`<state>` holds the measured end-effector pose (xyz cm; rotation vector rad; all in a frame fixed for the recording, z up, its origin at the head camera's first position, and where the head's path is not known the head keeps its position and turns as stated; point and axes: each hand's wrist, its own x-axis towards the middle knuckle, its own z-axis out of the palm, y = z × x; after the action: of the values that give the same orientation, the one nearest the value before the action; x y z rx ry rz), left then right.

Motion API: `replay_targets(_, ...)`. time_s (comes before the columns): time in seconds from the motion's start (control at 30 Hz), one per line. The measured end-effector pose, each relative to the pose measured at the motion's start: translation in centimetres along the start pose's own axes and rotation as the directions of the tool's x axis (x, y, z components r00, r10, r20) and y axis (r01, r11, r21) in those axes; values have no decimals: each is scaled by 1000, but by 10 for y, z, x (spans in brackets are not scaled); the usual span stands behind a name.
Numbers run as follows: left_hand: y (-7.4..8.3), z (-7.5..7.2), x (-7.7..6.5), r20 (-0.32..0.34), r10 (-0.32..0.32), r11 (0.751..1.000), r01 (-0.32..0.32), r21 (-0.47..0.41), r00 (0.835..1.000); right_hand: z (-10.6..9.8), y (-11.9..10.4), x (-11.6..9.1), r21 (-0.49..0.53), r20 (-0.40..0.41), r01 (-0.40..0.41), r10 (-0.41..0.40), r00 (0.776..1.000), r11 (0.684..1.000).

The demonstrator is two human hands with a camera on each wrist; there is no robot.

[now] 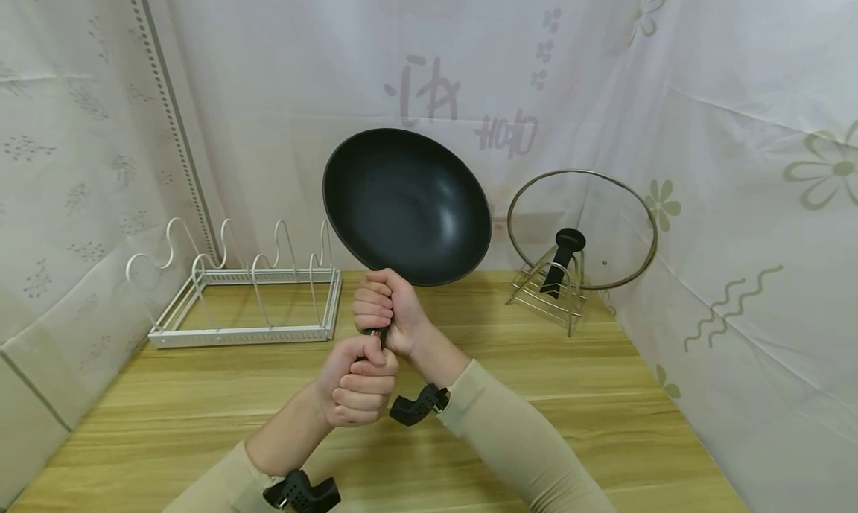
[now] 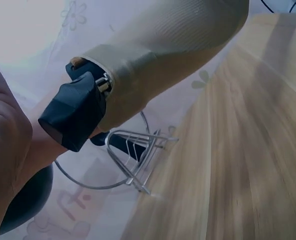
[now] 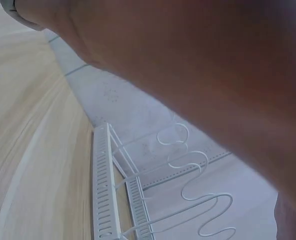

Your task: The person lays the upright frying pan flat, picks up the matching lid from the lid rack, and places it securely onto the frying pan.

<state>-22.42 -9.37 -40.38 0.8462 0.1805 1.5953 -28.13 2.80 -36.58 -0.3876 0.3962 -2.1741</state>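
Observation:
A black frying pan [image 1: 409, 200] is held up above the table, its dark inside facing the head camera and its rim tilted. Both hands grip its handle [image 1: 377, 334], one below the other. My left hand [image 1: 358, 383] wraps the lower end with curled fingers. Closer to the pan, my right hand [image 1: 392, 312] has its fingers round the upper part of the handle. Most of the handle is hidden by the fingers. In the left wrist view, part of the dark pan [image 2: 30, 200] shows behind the hand and forearm.
At the left stands a white wire rack [image 1: 244, 338] with curved dividers. At the right, a glass lid [image 1: 653, 234] with a black knob leans in a small metal stand [image 1: 570, 304]. The wooden table [image 1: 536, 394] meets patterned curtains at the back and sides.

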Motion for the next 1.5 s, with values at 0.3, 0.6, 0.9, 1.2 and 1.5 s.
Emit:
replay_targets(0.3,2,-2,5,79,4,998,2,-70,997,0,-3,-1,13,-19,4,-4,1000,1000)
replay_targets(0.6,4,-4,7,124,8,993,7,-120,992,0,-4,-2,-34,-105,28,-31,994,999)
replay_targets(0.9,4,-10,9,152,3,988,21,-154,988,-3,-5,-5,-59,-146,39,-47,988,997)
replay_targets(1.2,4,-15,9,160,-3,986,30,-164,987,-7,-7,-7,-69,-173,44,-55,983,997)
replay_targets(1.5,3,-19,9,150,-6,984,33,-173,989,-12,-7,-9,-78,-180,43,-57,982,996)
